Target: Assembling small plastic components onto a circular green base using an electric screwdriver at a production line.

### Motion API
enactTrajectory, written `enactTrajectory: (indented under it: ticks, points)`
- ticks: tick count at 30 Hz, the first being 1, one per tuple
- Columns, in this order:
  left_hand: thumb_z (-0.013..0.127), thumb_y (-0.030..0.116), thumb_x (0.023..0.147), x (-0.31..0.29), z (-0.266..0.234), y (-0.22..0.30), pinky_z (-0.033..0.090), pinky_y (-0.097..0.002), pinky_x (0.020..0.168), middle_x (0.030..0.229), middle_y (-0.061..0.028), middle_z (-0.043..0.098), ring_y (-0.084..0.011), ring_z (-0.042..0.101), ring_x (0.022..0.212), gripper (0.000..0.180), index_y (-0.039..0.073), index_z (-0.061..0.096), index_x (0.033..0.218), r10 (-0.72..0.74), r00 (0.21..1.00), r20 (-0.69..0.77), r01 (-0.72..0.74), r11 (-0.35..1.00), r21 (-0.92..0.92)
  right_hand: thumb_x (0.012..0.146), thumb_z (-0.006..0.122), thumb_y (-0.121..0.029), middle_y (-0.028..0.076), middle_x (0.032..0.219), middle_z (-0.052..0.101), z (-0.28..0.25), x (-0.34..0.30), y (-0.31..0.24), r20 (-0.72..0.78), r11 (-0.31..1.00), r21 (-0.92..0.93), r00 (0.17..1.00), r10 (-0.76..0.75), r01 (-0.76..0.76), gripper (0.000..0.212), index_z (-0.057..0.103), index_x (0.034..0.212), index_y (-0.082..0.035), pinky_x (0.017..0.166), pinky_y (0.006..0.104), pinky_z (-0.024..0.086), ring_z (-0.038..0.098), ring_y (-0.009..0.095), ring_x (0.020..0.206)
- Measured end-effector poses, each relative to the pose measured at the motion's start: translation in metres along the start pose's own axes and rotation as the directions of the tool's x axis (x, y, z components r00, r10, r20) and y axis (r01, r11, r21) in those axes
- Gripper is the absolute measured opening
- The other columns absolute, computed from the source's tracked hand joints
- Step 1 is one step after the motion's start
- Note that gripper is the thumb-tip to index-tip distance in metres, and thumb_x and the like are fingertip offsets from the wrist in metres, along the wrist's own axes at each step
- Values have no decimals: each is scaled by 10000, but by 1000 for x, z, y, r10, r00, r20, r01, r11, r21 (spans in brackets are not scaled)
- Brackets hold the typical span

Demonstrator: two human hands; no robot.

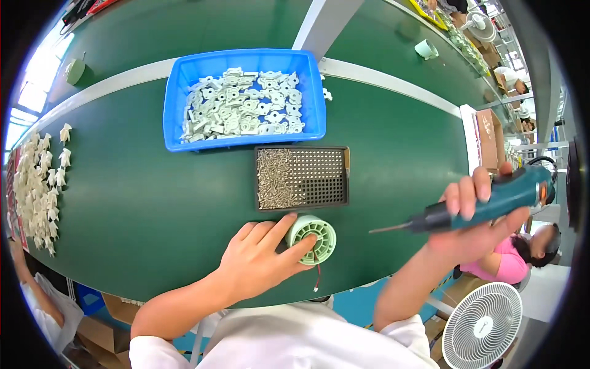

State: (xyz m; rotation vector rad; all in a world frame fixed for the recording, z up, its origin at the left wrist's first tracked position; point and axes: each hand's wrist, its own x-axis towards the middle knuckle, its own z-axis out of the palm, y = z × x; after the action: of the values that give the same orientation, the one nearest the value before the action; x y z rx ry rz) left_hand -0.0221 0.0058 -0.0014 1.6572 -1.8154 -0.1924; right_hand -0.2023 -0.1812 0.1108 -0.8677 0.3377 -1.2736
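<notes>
While the pale green motor housing (312,238) was pinned to the desk (153,203) by the left hand (258,261), the electric screwdriver (485,200) was gripped tightly in the right hand (482,224), its bit best kept square.

Bright, even light with window glare upper left, soft shadows, and strong fisheye bending inside a black rim.

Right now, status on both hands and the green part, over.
Left hand grip on round green part, flat on green table. Right hand holds electric screwdriver, tip raised, clear of part. Screw tray just behind; nothing blocking.
</notes>
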Motion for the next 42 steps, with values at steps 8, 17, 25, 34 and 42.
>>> enactTrajectory:
  ticks: [8,17,25,34,42]
  points:
    - [756,372,703,5,5,-4,456,-320,684,1102,-135,611,-188,557,739,415,224,654,1078,39,999,-25,-39,999,5,793,474,-758,99,789,546,-9,3,63,369,931,-240,913,-174,274,789,504,1138,-49,534,395,483,577,239,555]
    - [751,338,699,7,5,-4,459,-323,651,1062,-185,619,-199,542,698,438,196,657,1102,51,998,-36,-52,998,-34,792,492,-747,114,785,546,-12,7,81,395,937,-234,906,-152,259,794,506,1102,-16,533,402,493,590,269,560]
    - [802,356,607,6,7,-2,478,-343,688,1074,-141,628,-206,568,719,481,243,679,1058,-2,999,-44,1,1000,-29,807,487,-732,112,768,540,-11,8,86,332,937,-269,935,-127,223,776,508,1081,-7,528,392,494,589,262,546]
    - [756,337,697,5,5,-3,459,-321,651,1061,-175,615,-198,533,696,449,196,649,1110,40,998,-50,-42,998,-45,799,488,-741,110,764,537,-10,7,87,353,930,-298,930,-101,214,768,508,1053,-16,524,385,494,583,254,535]
    - [737,334,715,7,6,-4,459,-323,655,1064,-171,604,-202,525,685,429,182,635,1102,44,997,-59,-47,997,-59,797,527,-700,95,808,547,8,2,46,365,963,-192,924,-111,191,750,532,1134,-31,551,404,451,550,235,565]
